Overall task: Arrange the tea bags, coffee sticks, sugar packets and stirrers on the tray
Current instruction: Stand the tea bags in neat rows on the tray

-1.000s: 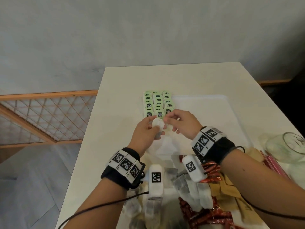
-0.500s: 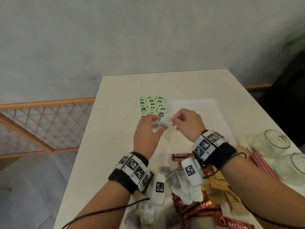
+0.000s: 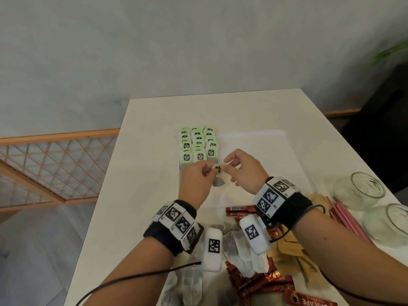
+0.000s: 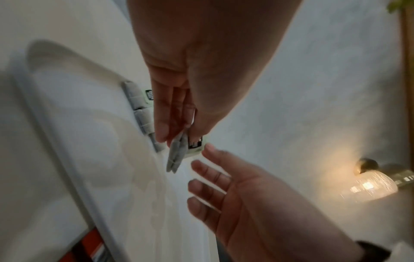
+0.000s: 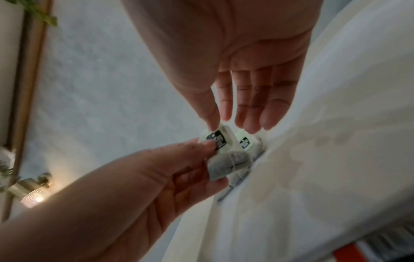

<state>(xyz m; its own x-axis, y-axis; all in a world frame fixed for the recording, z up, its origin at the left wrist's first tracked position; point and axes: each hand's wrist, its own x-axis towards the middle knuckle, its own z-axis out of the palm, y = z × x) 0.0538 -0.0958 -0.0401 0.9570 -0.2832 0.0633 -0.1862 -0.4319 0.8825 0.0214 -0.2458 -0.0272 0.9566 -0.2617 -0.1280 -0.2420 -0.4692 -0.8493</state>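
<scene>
Both my hands, left (image 3: 196, 180) and right (image 3: 245, 173), pinch one tea bag (image 5: 226, 164) by its tag (image 3: 218, 167), squaring it for the tray (image 3: 265, 146) rows.

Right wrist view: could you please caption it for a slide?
Both hands pinch a green tea bag tag, bag dangling above the white tray.

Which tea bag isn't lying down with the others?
The tea bag held up between both hands. The left hand and right hand pinch its green tag, so it dangles above the white tray, while the arranged rows lie flat.
</scene>
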